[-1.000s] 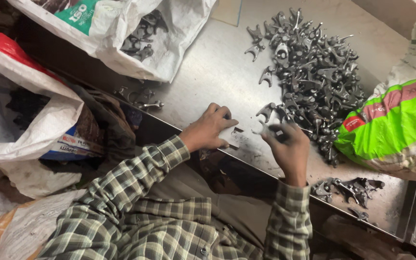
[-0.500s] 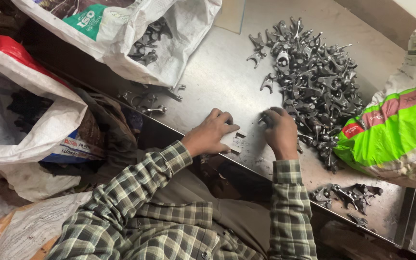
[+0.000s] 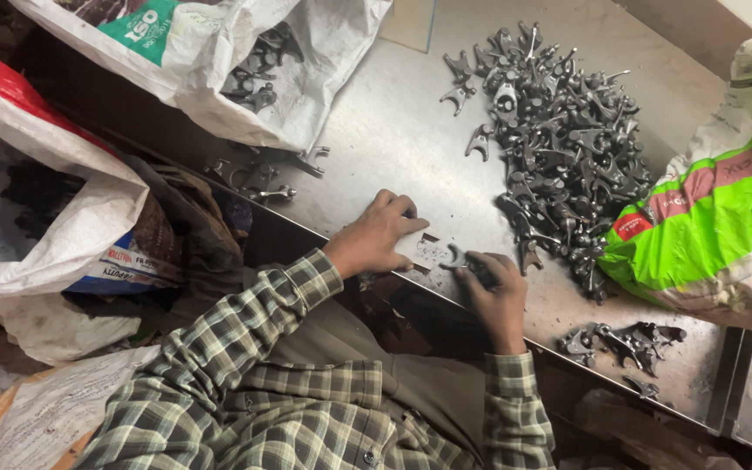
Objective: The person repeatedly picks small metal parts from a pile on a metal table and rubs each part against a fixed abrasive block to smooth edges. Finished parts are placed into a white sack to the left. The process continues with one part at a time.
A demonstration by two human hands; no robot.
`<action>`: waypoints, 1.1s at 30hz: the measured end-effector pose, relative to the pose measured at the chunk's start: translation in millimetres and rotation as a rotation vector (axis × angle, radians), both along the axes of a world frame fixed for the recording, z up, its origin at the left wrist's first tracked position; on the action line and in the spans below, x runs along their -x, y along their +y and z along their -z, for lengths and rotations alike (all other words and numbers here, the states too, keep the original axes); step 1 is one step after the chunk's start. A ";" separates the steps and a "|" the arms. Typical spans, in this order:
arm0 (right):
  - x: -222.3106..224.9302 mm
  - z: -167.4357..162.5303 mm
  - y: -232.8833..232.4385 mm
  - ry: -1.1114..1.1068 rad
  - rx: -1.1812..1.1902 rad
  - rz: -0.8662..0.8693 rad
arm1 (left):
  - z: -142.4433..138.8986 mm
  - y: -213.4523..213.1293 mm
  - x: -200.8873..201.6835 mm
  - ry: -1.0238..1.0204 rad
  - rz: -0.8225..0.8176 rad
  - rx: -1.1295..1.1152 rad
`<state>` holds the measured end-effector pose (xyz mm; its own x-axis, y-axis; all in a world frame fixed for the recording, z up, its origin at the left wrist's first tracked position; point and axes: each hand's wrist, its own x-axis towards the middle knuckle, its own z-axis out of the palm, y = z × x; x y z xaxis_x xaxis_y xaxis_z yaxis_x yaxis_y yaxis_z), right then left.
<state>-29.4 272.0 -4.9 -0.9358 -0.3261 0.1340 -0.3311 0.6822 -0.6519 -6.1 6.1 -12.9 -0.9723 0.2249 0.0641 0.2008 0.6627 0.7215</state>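
Since half a second ago, the right hand (image 3: 496, 287) has been drawn back from the heap toward the table's near edge, and a small forked metal part (image 3: 457, 258) has been brought with it. That part is pinched between the thumb and fingers of the right hand and is held just above a flat metal gauge plate (image 3: 426, 250) lying at the edge of the steel table (image 3: 393, 130). The left hand (image 3: 378, 237) is laid flat on the plate with its fingers spread and nothing gripped. A large heap of grey forged parts (image 3: 559, 139) is seen beyond the hands, beside a green and white sack (image 3: 707, 218). A white sack (image 3: 245, 70) with more parts is seen on the left, and a few loose parts (image 3: 624, 339) near the right corner.
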 end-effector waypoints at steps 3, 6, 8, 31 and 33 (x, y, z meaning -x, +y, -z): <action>-5.0 1.2 -12.3 0.026 0.045 -0.054 | 0.2 -0.5 0.3 0.013 0.002 0.010; -4.5 -1.3 -21.4 0.065 0.010 -0.054 | -0.2 -1.2 0.1 0.011 0.004 0.012; -3.0 -3.7 -23.5 0.063 0.007 -0.056 | -0.5 -1.8 0.1 0.017 0.006 0.014; 0.5 -3.0 -18.2 -0.015 -0.012 -0.025 | 11.8 -0.6 5.1 0.076 0.053 0.012; 0.4 -1.7 -19.3 0.010 -0.030 -0.024 | 12.3 -0.5 6.0 0.082 0.063 0.029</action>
